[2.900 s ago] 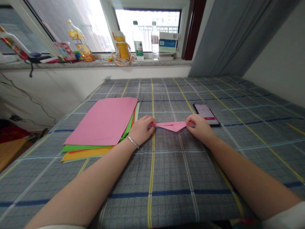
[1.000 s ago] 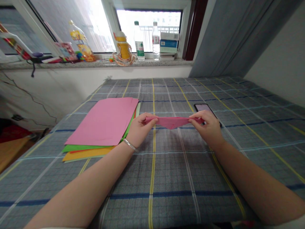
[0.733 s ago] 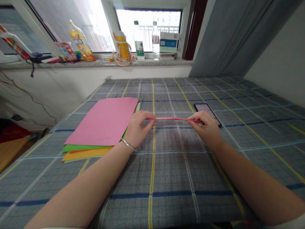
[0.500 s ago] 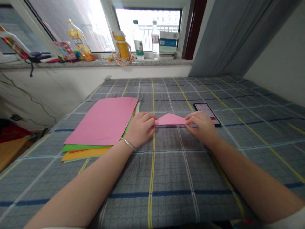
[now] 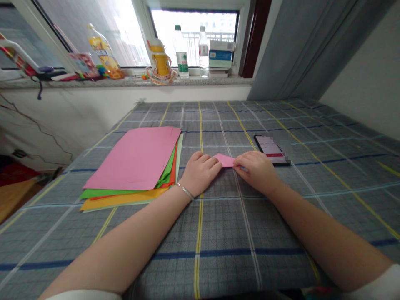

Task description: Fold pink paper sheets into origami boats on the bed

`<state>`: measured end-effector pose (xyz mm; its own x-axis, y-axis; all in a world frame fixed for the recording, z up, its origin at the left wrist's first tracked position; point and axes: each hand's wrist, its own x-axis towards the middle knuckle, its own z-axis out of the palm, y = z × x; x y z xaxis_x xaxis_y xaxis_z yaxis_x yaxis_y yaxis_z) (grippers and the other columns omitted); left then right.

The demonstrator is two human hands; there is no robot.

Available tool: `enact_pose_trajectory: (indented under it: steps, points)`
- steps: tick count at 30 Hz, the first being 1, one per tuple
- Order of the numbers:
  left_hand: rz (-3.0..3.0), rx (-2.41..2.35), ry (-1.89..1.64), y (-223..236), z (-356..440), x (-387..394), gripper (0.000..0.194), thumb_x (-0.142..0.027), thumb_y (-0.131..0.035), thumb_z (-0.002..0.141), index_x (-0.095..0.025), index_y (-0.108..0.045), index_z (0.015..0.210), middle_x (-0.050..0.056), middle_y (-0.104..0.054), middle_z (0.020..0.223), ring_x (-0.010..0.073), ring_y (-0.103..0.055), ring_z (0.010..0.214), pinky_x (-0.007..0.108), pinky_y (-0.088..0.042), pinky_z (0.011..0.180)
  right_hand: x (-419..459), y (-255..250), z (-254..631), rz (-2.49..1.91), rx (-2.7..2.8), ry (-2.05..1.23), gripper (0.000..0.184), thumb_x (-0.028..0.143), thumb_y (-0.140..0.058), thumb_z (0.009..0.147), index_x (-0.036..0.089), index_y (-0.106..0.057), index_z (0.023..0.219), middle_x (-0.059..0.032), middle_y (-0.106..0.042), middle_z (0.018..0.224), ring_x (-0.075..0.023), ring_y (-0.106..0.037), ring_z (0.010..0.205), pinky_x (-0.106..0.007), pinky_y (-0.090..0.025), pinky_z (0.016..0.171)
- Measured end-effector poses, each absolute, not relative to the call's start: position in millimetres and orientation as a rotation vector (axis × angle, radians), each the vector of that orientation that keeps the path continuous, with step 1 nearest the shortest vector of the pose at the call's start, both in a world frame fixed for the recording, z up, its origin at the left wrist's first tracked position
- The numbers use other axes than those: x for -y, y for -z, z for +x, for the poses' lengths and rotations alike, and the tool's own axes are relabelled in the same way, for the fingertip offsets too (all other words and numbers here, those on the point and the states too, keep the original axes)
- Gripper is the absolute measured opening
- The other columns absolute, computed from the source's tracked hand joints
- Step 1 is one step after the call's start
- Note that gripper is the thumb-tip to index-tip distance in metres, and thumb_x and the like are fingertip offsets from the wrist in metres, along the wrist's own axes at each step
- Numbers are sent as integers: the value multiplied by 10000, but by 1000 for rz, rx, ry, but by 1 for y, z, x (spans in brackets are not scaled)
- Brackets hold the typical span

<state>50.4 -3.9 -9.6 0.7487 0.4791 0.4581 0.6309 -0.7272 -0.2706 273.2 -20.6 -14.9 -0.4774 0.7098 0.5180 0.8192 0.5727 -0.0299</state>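
Observation:
A small folded piece of pink paper (image 5: 225, 160) lies on the checked cloth between my two hands, its peaked top edge pointing away from me. My left hand (image 5: 201, 171), with a silver bangle at the wrist, has its fingers closed on the paper's left part and covers much of it. At the right end, my right hand (image 5: 258, 170) pinches the paper between thumb and fingertips. A stack of coloured paper (image 5: 134, 158), pink on top with green, red and orange sheets below, lies left of my left hand.
Just beyond my right hand lies a phone (image 5: 271, 148) with its screen lit. The plaid tablecloth (image 5: 225, 229) covers the table. On the windowsill stand a yellow drink bottle (image 5: 104, 54), a yellow cup (image 5: 161, 60), two clear bottles and some boxes (image 5: 220, 58).
My left hand has slid right along the paper and now hides its left part. My right hand has shifted slightly left, so less of the pink paper shows and more of the phone.

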Motion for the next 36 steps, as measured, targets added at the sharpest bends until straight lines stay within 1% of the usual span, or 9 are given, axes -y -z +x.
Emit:
enact_pose_trajectory:
  steps: [5,9,13,17,20,24,32,36]
  points:
    - [-2461,813,591,10,54,8,172,-267,-456,959,-209,-608,904,16,-666,846,182,-549,782,369,-339,751,26,15,261,-1212,2307,393,184,270,-492,914,221,-642,819,-34,-703,851,-203,-610,855,-341,-413,777]
    - [-2430,757,623,13,55,9,119,-274,-502,946,-230,-610,927,-2,-669,864,175,-549,784,361,-340,722,28,15,254,-1147,2310,362,141,231,-525,890,194,-647,829,-35,-699,851,-190,-607,832,-318,-413,743]
    - [-2427,730,634,13,55,8,126,-274,-521,938,-226,-607,860,-7,-665,839,168,-544,765,355,-334,711,27,17,253,-1126,2313,339,125,192,-544,854,204,-643,779,-25,-694,823,-179,-603,804,-304,-410,719]
    - [-2418,750,655,12,51,7,169,-259,-508,944,-223,-590,800,-11,-664,828,165,-543,760,348,-328,709,22,22,262,-1134,2258,322,99,173,-566,812,222,-636,762,-10,-695,832,-182,-608,820,-305,-418,736]
    - [-2407,780,677,11,47,5,191,-271,-490,955,-224,-587,797,-13,-668,836,165,-545,771,345,-336,721,17,24,271,-1137,2219,271,80,158,-585,788,222,-629,768,4,-698,835,-181,-619,826,-305,-434,762]
    - [-2397,811,682,11,45,3,192,-283,-479,961,-220,-581,812,-12,-668,843,164,-544,781,341,-347,730,12,23,281,-1125,2205,224,71,168,-593,797,225,-623,769,7,-707,853,-180,-629,844,-302,-455,784]
    - [-2357,858,693,13,39,-1,209,-294,-467,964,-208,-574,807,0,-659,817,163,-547,768,336,-357,719,9,21,300,-1160,2165,233,82,156,-591,796,229,-615,768,6,-708,842,-184,-641,849,-310,-478,792]
    - [-2363,875,719,15,36,-4,217,-289,-465,962,-203,-573,795,12,-657,815,160,-554,777,329,-366,733,9,18,306,-1167,2086,205,47,189,-607,795,224,-597,766,-13,-711,842,-186,-647,824,-323,-486,783]
